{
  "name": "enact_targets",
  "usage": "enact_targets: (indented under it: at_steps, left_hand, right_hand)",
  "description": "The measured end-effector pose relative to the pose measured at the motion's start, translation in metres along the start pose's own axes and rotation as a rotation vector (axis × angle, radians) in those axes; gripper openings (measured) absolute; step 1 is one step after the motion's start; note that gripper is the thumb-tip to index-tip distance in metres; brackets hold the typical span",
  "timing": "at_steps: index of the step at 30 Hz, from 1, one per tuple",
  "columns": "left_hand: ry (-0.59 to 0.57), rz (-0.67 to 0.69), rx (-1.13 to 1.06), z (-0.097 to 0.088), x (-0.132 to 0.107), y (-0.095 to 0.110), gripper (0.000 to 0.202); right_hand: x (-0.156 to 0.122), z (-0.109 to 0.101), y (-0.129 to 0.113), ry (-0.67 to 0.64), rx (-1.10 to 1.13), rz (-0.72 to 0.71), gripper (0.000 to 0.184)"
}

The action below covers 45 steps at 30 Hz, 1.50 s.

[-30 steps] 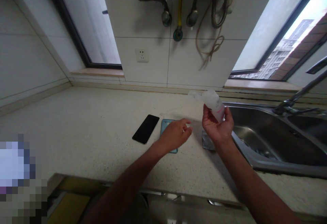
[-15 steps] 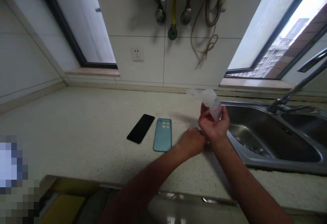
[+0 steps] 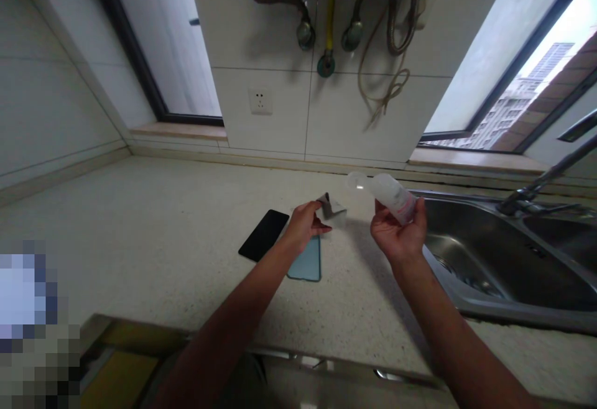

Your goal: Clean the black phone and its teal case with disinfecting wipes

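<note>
1. Surface [image 3: 186, 229]: bears a phone [image 3: 263, 235] and a blue case [image 3: 305, 264]. Progress, as judged: the phone is out of its case; the two are not joined, and neither the bottle [image 3: 394, 198] nor the cloth [image 3: 332, 208] has been set down.
2. Sink [image 3: 508, 260]: at the right, bowl bare where seen.
3. Right hand [image 3: 398, 235]: wrist turned so the palm faces up, fingers and thumb wrapped round the bottle, just left of the sink rim.
4. Left hand [image 3: 302, 225]: reaches across low over the case, thumb and fingertips pinching the cloth, remaining fingers extended.
5. Case: flat on the surface, upper end hidden behind the left hand.
6. Phone: flat, black face up, left of the case; its right edge is partly covered.
7. Bottle: whitish, red marking, tilted up and leftward above the surface. Cap condition: cannot tell.
8. Cloth: grey, folded, beyond the case; contact with the surface unclear.
</note>
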<state>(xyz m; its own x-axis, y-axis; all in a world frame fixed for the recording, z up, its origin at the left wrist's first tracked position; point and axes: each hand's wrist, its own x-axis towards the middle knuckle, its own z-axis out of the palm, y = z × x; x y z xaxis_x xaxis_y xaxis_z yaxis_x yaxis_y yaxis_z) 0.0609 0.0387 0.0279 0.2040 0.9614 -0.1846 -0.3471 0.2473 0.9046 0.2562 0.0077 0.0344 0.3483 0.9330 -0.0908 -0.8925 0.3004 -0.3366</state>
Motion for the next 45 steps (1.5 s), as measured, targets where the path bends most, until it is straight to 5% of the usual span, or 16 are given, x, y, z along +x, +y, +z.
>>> enact_targets:
  at_steps: [3,11,20,27,35,40,45]
  left_hand:
    - [-0.057,-0.19,-0.105,-0.009,-0.003,0.009,0.014]
    - [-0.163,-0.336,-0.323,-0.028,-0.004,0.019,0.008]
    - [-0.279,-0.116,-0.281,-0.028,-0.012,0.014,0.025]
    - [-0.22,-0.176,-0.283,-0.027,-0.01,0.014,0.037]
    - [-0.08,-0.18,-0.211,-0.024,-0.009,0.013,0.021]
    - [-0.061,0.027,-0.002,-0.03,-0.006,0.011,0.026]
    - [0.068,0.215,0.49,-0.033,-0.011,0.015,0.039]
  right_hand:
    - [0.0,0.0,0.003,0.061,-0.028,-0.012,0.028]
    - [0.0,-0.008,0.007,0.036,-0.065,0.021,0.03]
    - [-0.003,-0.008,0.009,0.027,-0.102,0.081,0.025]
    - [-0.004,-0.009,0.01,-0.007,-0.098,0.071,0.026]
    - [-0.001,-0.009,0.006,0.037,-0.101,0.052,0.025]
    - [-0.001,-0.011,0.007,0.014,-0.089,0.073,0.026]
    - [-0.003,-0.008,0.008,0.042,-0.09,0.087,0.025]
